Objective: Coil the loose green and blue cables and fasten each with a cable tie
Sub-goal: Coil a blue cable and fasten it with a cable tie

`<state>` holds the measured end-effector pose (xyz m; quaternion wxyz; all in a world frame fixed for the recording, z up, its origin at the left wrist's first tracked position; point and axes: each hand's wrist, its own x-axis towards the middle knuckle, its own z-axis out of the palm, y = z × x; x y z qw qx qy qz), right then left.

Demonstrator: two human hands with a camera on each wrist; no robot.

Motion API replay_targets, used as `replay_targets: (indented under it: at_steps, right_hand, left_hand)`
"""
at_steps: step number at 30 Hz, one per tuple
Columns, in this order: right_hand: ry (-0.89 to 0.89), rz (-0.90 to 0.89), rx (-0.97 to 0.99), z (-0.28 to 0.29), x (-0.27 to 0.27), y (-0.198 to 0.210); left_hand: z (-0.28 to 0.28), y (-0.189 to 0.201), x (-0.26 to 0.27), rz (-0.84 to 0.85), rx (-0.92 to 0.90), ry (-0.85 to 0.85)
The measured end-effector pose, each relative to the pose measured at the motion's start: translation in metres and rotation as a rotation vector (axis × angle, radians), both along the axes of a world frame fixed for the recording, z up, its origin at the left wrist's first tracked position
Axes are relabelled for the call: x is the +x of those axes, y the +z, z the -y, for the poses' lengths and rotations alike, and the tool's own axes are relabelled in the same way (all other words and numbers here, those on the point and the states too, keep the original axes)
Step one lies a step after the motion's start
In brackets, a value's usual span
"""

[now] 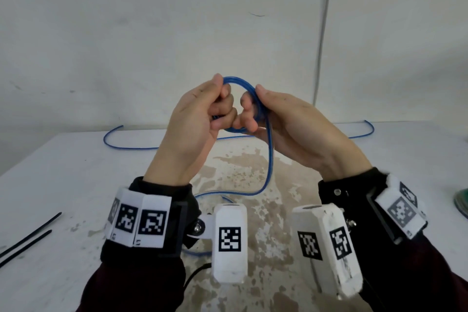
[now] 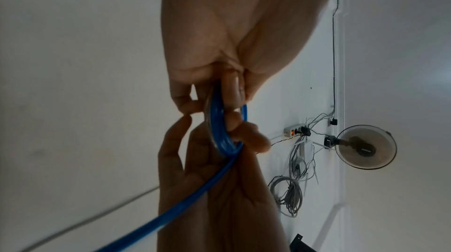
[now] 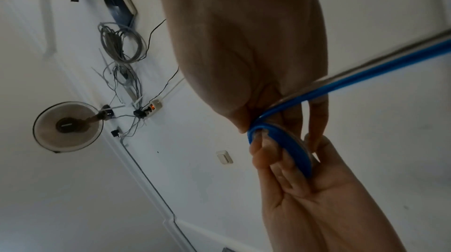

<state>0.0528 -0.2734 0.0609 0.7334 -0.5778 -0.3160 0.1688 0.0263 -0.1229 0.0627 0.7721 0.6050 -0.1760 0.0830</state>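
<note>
Head view only: two thin black cable ties (image 1: 26, 235) at 8 o'clock on the stained white table (image 1: 76, 185); left hand (image 1: 195, 129) and right hand (image 1: 291, 129) both clench a small round coil of glossy blue cable (image 1: 238, 82) raised at centre, its tail trailing across the table's far edge. Wrist views add a wall fan (image 2: 366, 147), power strip (image 2: 296, 129) and grey wire bundle (image 3: 120, 42).

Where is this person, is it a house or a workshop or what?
Probably a plain indoor workroom, hard to say more: a worn white table against a bare white wall, with a wall fan, a power strip and hanging grey cable bundles.
</note>
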Motion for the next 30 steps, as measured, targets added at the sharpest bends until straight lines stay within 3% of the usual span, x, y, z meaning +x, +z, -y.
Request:
replay_targets:
  at_steps: [3, 6, 10, 14, 16, 18, 22, 25, 28, 30]
  right_hand:
    - [-0.077, 0.034, -0.021, -0.001, 0.002, -0.001]
    - [-0.127, 0.150, -0.182, 0.002, 0.002, -0.002]
    - [-0.124, 0.196, -0.251, 0.002, -0.004, 0.000]
    - [-0.120, 0.083, -0.119, 0.002, -0.005, 0.003]
    - [-0.140, 0.128, -0.118, 0.002, -0.005, 0.002]
    - [-0.192, 0.210, -0.134, 0.001, -0.004, 0.002]
    - [-0.234, 0.267, -0.191, 0.003, -0.003, 0.002]
    - [-0.212, 0.223, -0.185, 0.001, -0.005, -0.001]
    - [-0.196, 0.167, -0.125, -0.002, -0.002, 0.000]
    - [-0.178, 0.173, -0.115, -0.002, 0.000, -0.001]
  left_hand:
    - [-0.001, 0.001, -0.002, -0.067, 0.016, -0.096]
    - [-0.005, -0.002, -0.002, -0.118, 0.181, -0.181]
    - [-0.010, -0.003, -0.002, -0.018, 0.314, -0.085]
    - [-0.002, -0.001, -0.003, 0.042, 0.203, 0.121]
    - [0.001, -0.002, -0.002, 0.062, 0.156, 0.186]
    - [0.002, -0.003, 0.000, 0.071, 0.143, 0.166]
    - [-0.003, -0.001, -0.004, -0.007, 0.179, -0.100]
    - [-0.004, -0.001, -0.005, 0.044, 0.257, -0.019]
    - [0.001, -0.003, -0.003, 0.075, 0.182, 0.137]
    - [0.001, -0.003, -0.001, 0.037, 0.106, 0.153]
